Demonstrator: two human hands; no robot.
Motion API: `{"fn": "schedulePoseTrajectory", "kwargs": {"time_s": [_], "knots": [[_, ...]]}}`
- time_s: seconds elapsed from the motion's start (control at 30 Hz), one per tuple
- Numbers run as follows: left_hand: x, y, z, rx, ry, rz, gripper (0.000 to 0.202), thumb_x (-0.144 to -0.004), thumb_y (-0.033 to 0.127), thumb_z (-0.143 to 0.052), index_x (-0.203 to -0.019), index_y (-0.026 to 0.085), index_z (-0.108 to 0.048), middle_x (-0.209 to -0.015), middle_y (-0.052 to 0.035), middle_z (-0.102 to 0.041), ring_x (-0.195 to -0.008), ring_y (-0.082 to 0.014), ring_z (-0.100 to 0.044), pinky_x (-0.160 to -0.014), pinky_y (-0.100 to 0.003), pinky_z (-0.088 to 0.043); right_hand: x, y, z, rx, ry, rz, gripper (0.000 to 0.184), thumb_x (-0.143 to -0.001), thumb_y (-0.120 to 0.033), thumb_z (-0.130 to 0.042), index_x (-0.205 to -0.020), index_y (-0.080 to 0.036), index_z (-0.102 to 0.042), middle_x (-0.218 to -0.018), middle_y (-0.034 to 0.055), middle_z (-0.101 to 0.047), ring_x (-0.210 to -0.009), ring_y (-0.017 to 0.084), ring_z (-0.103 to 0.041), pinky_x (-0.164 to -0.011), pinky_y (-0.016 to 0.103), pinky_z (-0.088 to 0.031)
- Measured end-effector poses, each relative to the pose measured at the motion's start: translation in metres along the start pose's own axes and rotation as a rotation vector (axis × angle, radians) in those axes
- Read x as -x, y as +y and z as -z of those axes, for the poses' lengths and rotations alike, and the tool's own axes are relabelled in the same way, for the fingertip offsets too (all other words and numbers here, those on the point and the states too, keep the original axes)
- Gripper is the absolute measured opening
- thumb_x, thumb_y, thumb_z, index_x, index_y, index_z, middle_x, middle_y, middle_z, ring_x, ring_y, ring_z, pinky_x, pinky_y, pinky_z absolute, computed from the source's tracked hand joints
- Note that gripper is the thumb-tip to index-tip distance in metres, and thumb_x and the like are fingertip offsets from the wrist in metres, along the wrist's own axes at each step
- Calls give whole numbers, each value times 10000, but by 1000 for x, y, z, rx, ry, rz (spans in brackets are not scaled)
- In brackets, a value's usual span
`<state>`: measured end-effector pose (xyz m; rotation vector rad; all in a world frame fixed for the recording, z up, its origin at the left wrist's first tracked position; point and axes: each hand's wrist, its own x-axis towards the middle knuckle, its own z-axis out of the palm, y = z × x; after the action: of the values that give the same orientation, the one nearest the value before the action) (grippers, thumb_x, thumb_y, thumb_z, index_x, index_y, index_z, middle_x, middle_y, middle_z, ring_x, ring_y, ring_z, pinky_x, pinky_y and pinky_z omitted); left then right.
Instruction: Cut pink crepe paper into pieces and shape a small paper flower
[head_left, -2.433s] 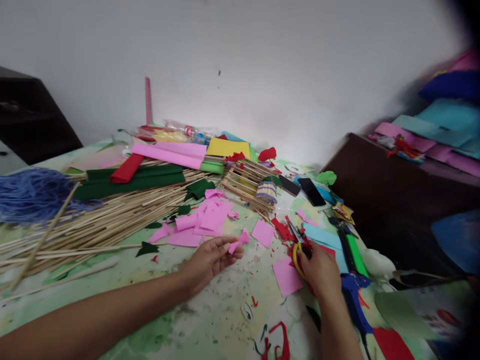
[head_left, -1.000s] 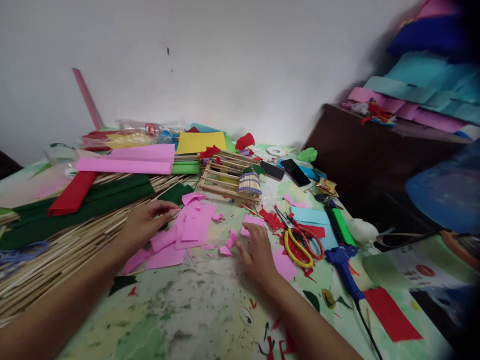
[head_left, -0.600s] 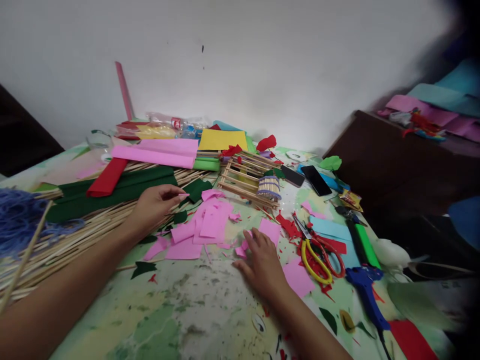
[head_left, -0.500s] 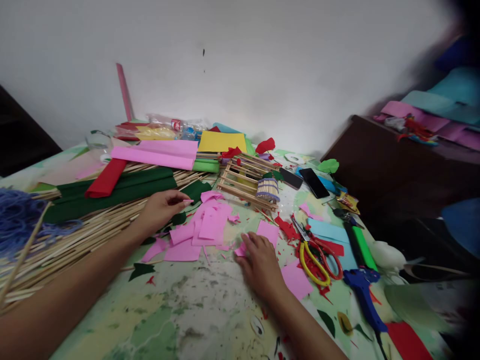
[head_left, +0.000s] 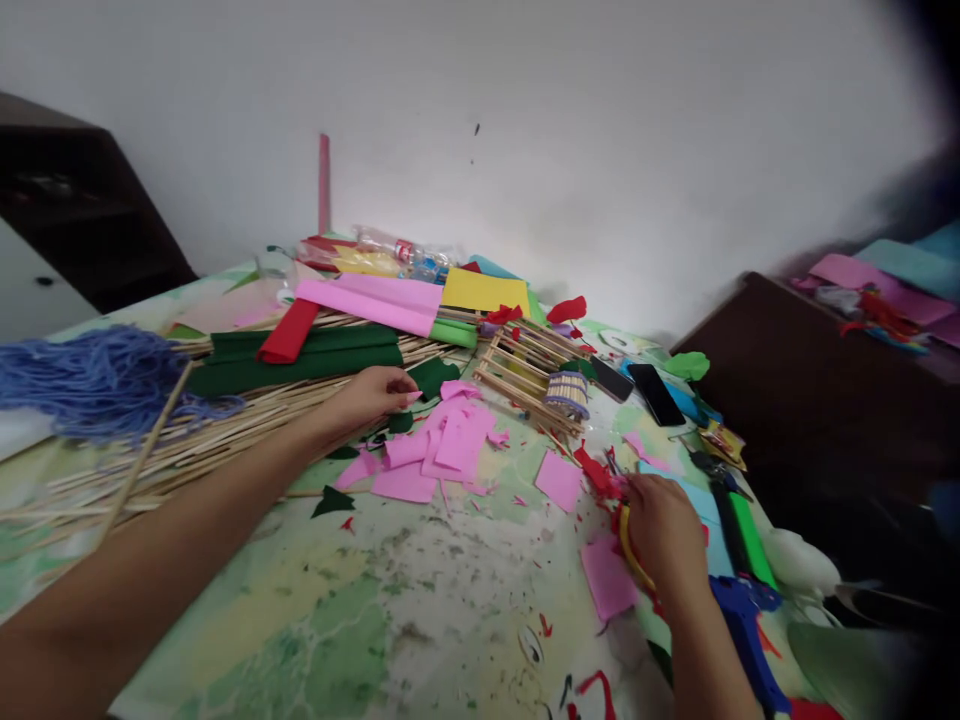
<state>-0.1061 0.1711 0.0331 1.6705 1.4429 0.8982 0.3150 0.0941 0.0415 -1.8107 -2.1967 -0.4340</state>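
My left hand [head_left: 371,393] reaches across the bamboo sticks [head_left: 225,430], its fingertips pinched on a small pink paper piece at the edge of the pile of pink paper cuttings [head_left: 450,445]. My right hand [head_left: 664,525] is curled over the scissors [head_left: 628,552]; only their yellow handle shows beneath it. Red paper scraps [head_left: 596,475] lie just beyond that hand. One pink square [head_left: 559,480] lies to the right hand's left. Another pink piece [head_left: 607,585] lies beside my right wrist.
The printed table cover [head_left: 420,600] holds blue yarn [head_left: 97,380], green crepe [head_left: 300,360], a pink roll [head_left: 371,300], a stick frame [head_left: 525,365], two phones [head_left: 656,392], a green cutter [head_left: 746,535] and a blue glue gun [head_left: 739,625]. A dark cabinet [head_left: 810,400] stands at the right.
My right hand left the pink scraps at the middle and moved right onto the scissors. My left hand stayed pinched at the pink pile. The view swung right.
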Motion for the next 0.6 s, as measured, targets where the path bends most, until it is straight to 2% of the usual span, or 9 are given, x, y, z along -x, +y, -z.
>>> {"fn": "schedulePoseTrajectory", "kwargs": {"time_s": [0.1, 0.17, 0.23, 0.3, 0.4, 0.43, 0.5, 0.6], "knots": [[-2, 1, 17, -94, -190, -49, 195, -630, 326, -633, -710, 150, -666, -700, -46, -664, -653, -189, -583, -602, -262, -419, 0, 6, -1, 65, -23, 0, 281, -831, -183, -408, -924, -128, -667, -927, 139, -659, -845, 255, -558, -762, 369, -421], [-3, 1, 28, -165, -264, -67, 177, -624, 304, -611, -708, 158, -665, -704, -39, -664, -668, -194, -584, -616, -257, -411, -4, -12, 0, 30, 13, 12, 285, -826, -202, -431, -979, -127, -659, -974, 141, -654, -884, 263, -553, -794, 383, -421], [-3, 1, 36, -239, -283, -79, 182, -620, 292, -591, -727, 163, -662, -725, -34, -667, -691, -198, -587, -625, -251, -401, -12, -47, 5, -68, 8, 73, 271, -836, -209, -451, -1007, -143, -651, -995, 126, -653, -911, 260, -543, -813, 384, -420], [-3, 1, 40, -305, -280, -86, 191, -624, 285, -575, -746, 163, -656, -746, -34, -665, -707, -200, -586, -626, -246, -391, -23, -92, 11, -190, -17, 185, 257, -850, -183, -455, -1019, -149, -645, -995, 114, -656, -926, 243, -539, -841, 371, -413], [-2, 2, 39, -361, -289, -103, 189, -647, 283, -547, -754, 159, -641, -750, -36, -656, -704, -194, -578, -625, -246, -382, -38, -159, 14, -322, -129, 406, 289, -866, -156, -450, -1108, -172, -607, -1077, 88, -638, -990, 218, -516, -872, 338, -400], [-2, 2, 37, -364, -298, -104, 184, -654, 284, -540, -747, 158, -637, -746, -36, -653, -701, -190, -573, -628, -247, -381, -42, -177, 13, -324, -173, 477, 326, -866, -162, -456, -1172, -183, -568, -1158, 78, -607, -1047, 224, -491, -901, 351, -381], [-2, 2, 30, -355, -314, -94, 172, -656, 287, -537, -722, 158, -630, -719, -31, -644, -687, -183, -561, -627, -248, -380, -48, -203, 6, -312, -201, 557, 396, -870, -184, -461, -1263, -227, -490, -1303, 55, -513, -1142, 246, -430, -947, 390, -334], [-1, 2, 18, -338, -335, -74, 161, -637, 286, -555, -701, 161, -633, -668, -16, -631, -652, -171, -542, -599, -245, -371, -52, -218, -6, -280, -248, 625, 431, -859, -167, -464, -1285, -234, -451, -1381, 56, -429, -1205, 258, -375, -966, 411, -292]]}}
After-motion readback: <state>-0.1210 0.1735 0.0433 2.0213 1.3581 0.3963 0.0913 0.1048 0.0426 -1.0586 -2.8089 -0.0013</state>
